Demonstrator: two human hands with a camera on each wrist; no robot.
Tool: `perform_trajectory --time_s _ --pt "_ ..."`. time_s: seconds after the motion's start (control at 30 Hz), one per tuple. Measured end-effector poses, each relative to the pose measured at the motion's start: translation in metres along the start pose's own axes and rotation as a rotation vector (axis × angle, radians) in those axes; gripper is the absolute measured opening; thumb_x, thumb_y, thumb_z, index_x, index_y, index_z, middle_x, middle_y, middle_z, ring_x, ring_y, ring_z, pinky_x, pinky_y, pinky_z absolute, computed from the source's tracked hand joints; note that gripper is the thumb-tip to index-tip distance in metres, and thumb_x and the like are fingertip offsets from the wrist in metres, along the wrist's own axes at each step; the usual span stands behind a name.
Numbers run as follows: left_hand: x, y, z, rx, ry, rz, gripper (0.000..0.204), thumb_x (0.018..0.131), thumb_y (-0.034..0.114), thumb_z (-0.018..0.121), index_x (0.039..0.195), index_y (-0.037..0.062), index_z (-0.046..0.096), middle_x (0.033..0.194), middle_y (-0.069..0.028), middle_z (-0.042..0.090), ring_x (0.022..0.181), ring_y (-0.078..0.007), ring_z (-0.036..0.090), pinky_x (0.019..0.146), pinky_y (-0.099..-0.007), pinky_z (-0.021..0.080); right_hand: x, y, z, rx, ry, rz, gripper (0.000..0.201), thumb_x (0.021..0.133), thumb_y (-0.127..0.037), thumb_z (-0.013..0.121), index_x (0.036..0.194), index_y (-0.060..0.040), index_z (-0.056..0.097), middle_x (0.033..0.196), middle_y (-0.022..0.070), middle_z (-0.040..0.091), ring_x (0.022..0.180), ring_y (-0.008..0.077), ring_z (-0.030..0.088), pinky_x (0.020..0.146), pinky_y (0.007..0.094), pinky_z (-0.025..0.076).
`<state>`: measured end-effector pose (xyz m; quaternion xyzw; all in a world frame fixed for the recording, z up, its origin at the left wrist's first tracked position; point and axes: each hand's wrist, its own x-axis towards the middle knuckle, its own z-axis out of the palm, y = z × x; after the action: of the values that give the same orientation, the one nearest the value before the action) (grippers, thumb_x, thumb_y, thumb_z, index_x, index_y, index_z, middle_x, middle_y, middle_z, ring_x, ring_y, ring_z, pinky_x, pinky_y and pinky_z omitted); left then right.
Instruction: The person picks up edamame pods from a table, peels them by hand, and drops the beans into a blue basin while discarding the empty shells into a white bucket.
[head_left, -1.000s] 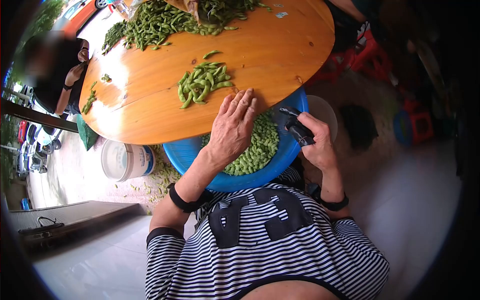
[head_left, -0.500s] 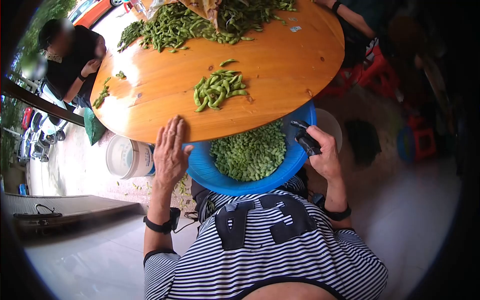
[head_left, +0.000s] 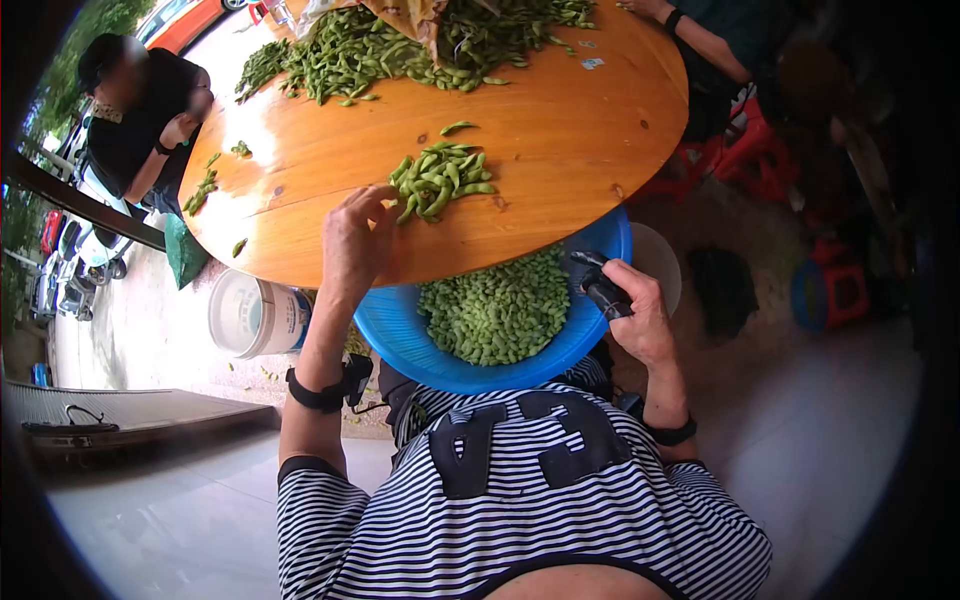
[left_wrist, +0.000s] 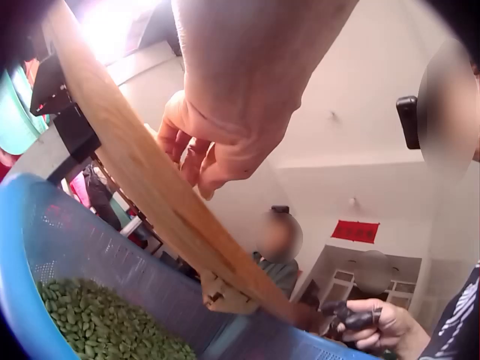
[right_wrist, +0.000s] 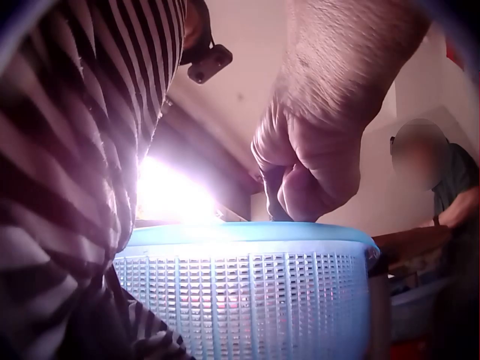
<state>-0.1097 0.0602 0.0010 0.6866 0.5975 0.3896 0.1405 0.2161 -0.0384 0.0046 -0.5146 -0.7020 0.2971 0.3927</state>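
We are holding the left hand [head_left: 355, 240] loosely bent just beside the pod pile [head_left: 445, 178] on the table [head_left: 300, 215], the right hand [head_left: 642, 312] apparently curled empty at the basin [head_left: 480, 378], and are risking dropped pods through hasty dragging.

From my head, forward and down: table [head_left: 560, 130], basket [head_left: 395, 335] | left wrist, close, along my left hand [left_wrist: 236, 120] over the basket | right wrist, close by my right hand [right_wrist: 319, 165], facing the basket's side | all share the basket
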Motion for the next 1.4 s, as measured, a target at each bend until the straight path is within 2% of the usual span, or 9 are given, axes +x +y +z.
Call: perform_trajectory --time_s 0.07,0.3,0.4,0.43,0.53,0.6,0.8,1.13,1.4 --pt "-0.003 -0.004 0.013 0.184 -0.017 0.183 0.015 0.078 0.009 0.070 0.093 0.0047 0.071 0.076 -0.0095 0.063 0.064 -0.0240 0.061 0.060 -0.0348 0.048 -0.001 0.002 -0.001 0.004 0.009 -0.005 0.018 0.073 0.007 0.054 0.091 0.0044 0.056 0.077 0.0134 0.052 0.066 0.0253 0.053 0.064 0.0276 0.043" --pt "-0.007 0.001 0.007 0.202 -0.007 0.229 0.009 0.080 0.008 0.068 0.088 0.0054 0.070 0.083 -0.0107 0.062 0.064 -0.0249 0.061 0.060 -0.0354 0.047 -0.002 0.010 0.007 0.043 -0.007 -0.011 0.028 0.067 0.009 0.050 0.094 0.0056 0.055 0.078 0.0133 0.051 0.066 0.0260 0.051 0.063 0.0258 0.042" --pt "0.002 -0.005 -0.003 0.148 0.111 0.095 0.007 0.083 0.003 0.065 0.089 0.0034 0.069 0.084 -0.0077 0.066 0.054 -0.0160 0.056 0.051 -0.0298 0.045 -0.001 0.008 0.010 0.068 -0.030 0.007 0.033 0.065 0.009 0.048 0.097 0.0061 0.055 0.081 0.0134 0.050 0.067 0.0259 0.049 0.063 0.0242 0.040" --pt "0.000 0.010 -0.005 -0.182 0.097 -0.102 0.007 0.086 0.004 0.064 0.090 0.0020 0.069 0.085 -0.0051 0.069 0.049 -0.0093 0.051 0.045 -0.0245 0.040 0.001 0.003 0.012 0.081 -0.033 0.019 0.036 0.064 0.009 0.047 0.099 0.0062 0.055 0.082 0.0134 0.050 0.067 0.0256 0.048 0.063 0.0234 0.040" --pt "-0.021 0.048 -0.002 -0.869 -0.246 -0.353 0.015 0.087 0.003 0.064 0.102 0.0019 0.068 0.080 -0.0033 0.067 0.046 -0.0021 0.045 0.039 -0.0177 0.030 0.010 -0.012 0.019 0.227 -0.047 0.045 0.040 0.065 0.008 0.045 0.103 0.0060 0.056 0.083 0.0107 0.050 0.069 0.0203 0.047 0.065 0.0220 0.039" --pt "-0.041 0.070 0.016 -0.953 -0.428 -0.407 0.013 0.087 0.005 0.066 0.100 0.0015 0.069 0.077 0.0004 0.065 0.044 -0.0019 0.044 0.039 -0.0176 0.030 0.011 -0.024 0.025 0.519 -0.047 0.096 0.042 0.070 0.008 0.045 0.110 0.0061 0.058 0.082 0.0065 0.052 0.071 0.0116 0.047 0.065 0.0214 0.040" --pt "-0.055 0.100 0.045 -0.928 -0.493 -0.459 0.011 0.090 0.007 0.065 0.098 0.0009 0.067 0.063 0.0050 0.056 0.045 0.0000 0.042 0.040 -0.0174 0.032 0.010 -0.021 0.022 0.645 -0.148 0.236 0.045 0.070 0.004 0.051 0.115 0.0049 0.058 0.075 -0.0047 0.051 0.064 0.0019 0.042 0.057 0.0182 0.037" --pt "-0.060 0.101 0.051 -0.996 -0.434 -0.507 0.011 0.091 0.008 0.064 0.097 -0.0008 0.065 0.063 0.0027 0.057 0.044 -0.0024 0.046 0.039 -0.0182 0.034 0.008 -0.017 0.021 0.713 -0.176 0.246 0.040 0.070 0.002 0.051 0.109 0.0048 0.061 0.068 -0.0036 0.050 0.061 0.0023 0.043 0.053 0.0192 0.036" --pt "-0.063 0.101 0.053 -0.956 -0.422 -0.438 0.011 0.090 0.003 0.063 0.099 -0.0047 0.063 0.073 -0.0022 0.061 0.045 -0.0052 0.050 0.039 -0.0205 0.038 0.006 -0.017 0.030 0.595 -0.080 0.202 0.030 0.081 0.001 0.040 0.101 0.0062 0.061 0.061 -0.0021 0.045 0.050 0.0033 0.038 0.047 0.0194 0.034"
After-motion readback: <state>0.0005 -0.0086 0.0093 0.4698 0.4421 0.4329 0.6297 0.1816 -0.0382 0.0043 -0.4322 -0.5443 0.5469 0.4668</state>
